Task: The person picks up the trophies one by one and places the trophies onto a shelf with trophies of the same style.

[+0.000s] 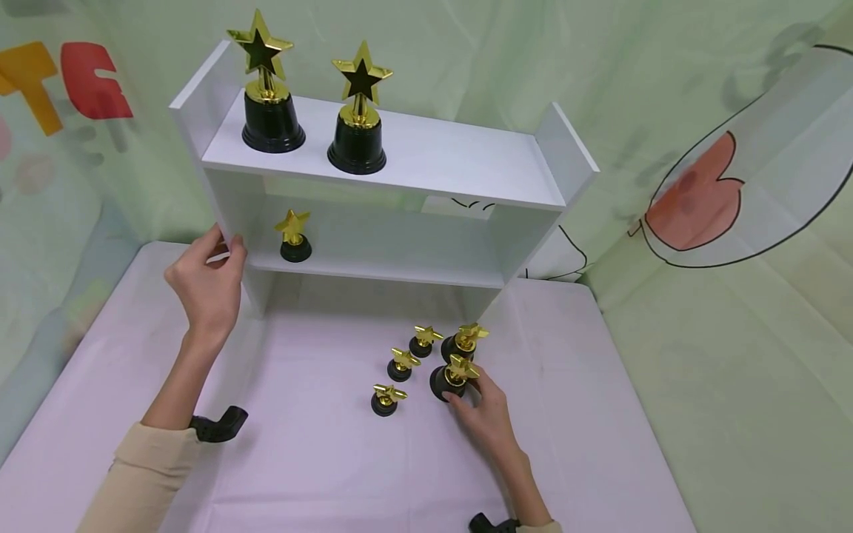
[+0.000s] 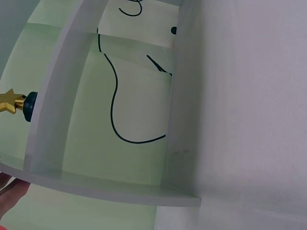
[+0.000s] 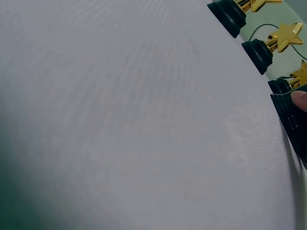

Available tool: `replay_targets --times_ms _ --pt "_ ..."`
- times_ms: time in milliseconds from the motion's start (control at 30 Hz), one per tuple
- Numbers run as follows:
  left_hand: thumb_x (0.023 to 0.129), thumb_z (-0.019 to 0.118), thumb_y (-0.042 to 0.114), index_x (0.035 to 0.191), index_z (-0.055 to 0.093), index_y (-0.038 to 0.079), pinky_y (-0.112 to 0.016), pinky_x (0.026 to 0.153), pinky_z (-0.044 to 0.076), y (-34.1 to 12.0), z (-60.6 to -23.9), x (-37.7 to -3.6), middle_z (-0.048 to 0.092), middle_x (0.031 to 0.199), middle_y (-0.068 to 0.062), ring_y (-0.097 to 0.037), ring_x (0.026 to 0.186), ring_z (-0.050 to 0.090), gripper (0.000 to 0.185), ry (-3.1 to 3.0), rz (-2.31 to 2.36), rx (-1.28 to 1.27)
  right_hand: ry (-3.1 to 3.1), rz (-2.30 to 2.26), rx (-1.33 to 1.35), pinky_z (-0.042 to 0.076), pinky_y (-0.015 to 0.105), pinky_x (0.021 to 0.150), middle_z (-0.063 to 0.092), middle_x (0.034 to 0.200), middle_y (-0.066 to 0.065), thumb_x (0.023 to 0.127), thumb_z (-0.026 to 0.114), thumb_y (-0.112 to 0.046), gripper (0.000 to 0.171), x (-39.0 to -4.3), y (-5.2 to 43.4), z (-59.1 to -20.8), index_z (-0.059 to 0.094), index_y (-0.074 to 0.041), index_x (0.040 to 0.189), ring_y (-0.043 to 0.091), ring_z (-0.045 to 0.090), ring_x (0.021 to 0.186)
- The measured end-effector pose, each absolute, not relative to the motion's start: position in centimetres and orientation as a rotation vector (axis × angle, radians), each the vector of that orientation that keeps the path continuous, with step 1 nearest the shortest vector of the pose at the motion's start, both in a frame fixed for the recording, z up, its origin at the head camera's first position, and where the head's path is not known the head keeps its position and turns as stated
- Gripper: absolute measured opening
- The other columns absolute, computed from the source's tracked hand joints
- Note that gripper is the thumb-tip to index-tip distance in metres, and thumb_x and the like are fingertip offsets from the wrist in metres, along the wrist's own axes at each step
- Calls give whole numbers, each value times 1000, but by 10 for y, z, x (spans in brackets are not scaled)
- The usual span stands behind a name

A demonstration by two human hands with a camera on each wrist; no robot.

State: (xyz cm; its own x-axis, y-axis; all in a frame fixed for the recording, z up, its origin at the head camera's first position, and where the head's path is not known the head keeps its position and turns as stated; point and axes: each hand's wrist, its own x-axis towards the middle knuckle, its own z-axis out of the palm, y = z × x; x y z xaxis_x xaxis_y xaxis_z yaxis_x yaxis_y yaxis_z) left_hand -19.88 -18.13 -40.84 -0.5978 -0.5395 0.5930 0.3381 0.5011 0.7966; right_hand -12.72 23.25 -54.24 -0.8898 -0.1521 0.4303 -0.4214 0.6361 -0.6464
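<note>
My left hand grips the left side panel of a white shelf unit at middle-shelf height; in the left wrist view its fingers touch the panel's edge. On the table, my right hand holds the black base of a star trophy, thumb on the near side. That base shows at the right wrist view's edge, with the thumb on it. Right behind it stands another trophy of like size. Three smaller star trophies stand to its left in a slanting row.
Two large star trophies stand on the top shelf, left of its middle. One small trophy is at the left of the middle shelf. A pale cloth covers the table; a printed curtain hangs behind and to the right.
</note>
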Motion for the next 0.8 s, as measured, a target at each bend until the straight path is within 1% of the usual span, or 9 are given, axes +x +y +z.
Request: replay_targets --times_ms 100,267,400,667,800 --pt "94 69 5 116 79 4 -4 75 50 -182 -408 -199 78 104 -18 17 82 59 23 -1845 -1225 167 -2527 1117 459 59 46 94 72 114 19 69 88 9 58 -128 233 -543 63 6 121 27 70 108" --pt "95 69 6 116 79 4 -4 75 49 -181 -408 -198 78 105 -17 17 82 59 23 -1847 -1227 168 -2540 1090 470 60 46 92 73 113 18 69 89 8 56 -128 234 -543 64 6 120 34 71 107" --pt "95 69 6 116 79 4 -4 74 49 -181 -407 -198 78 105 -17 17 82 59 24 -1849 -1228 168 -2541 1069 485 60 46 91 72 115 20 68 89 8 58 -126 234 -540 64 6 120 36 71 107" --pt "94 68 5 115 79 3 -3 73 48 -181 -408 -198 78 104 -18 17 81 59 23 -1840 -1230 173 -2506 986 548 62 43 87 73 112 19 66 91 7 57 -120 233 -529 65 7 117 34 72 103" --pt "95 68 5 115 79 4 -3 74 48 -180 -407 -198 78 104 -17 16 82 59 23 -1840 -1232 168 -2510 956 543 61 40 88 74 112 16 66 92 4 57 -114 232 -518 66 5 116 32 72 103"
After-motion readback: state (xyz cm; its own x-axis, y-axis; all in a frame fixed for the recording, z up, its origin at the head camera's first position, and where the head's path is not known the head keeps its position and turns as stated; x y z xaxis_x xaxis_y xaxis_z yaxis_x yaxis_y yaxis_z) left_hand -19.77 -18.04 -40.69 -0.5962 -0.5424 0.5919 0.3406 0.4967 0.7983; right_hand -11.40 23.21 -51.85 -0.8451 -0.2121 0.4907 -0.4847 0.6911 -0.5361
